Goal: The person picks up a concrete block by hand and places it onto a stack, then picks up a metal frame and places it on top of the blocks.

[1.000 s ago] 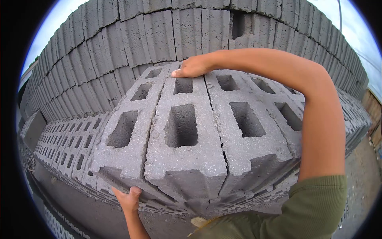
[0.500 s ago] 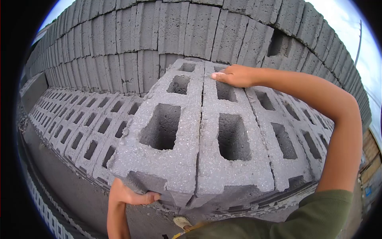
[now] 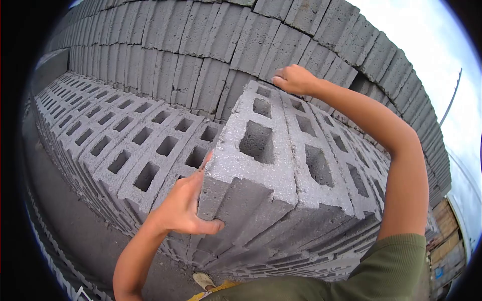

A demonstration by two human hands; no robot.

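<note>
A grey concrete hollow block (image 3: 256,143) stands raised above the row on its left, its holes facing up. My left hand (image 3: 188,205) is closed on its near left corner, thumb on the grooved near face and fingers along the left side. At the far end of the raised blocks, my right hand (image 3: 296,80) has its fingers curled in, right by the top edge. Its fingertips are partly hidden. A second hollow block (image 3: 316,163) sits tight against the first on the right, with more in line beyond it.
A lower row of hollow blocks (image 3: 115,135) runs off to the left. Behind stands a high wall of stacked blocks (image 3: 196,30). Grey ground (image 3: 90,200) lies at the left, with a shoe (image 3: 203,281) below. Wooden boards (image 3: 446,231) stand at the right.
My left hand has moved up from under the near edge to the block's left corner. My right hand has come off the hole to the far edge. The view has shifted left.
</note>
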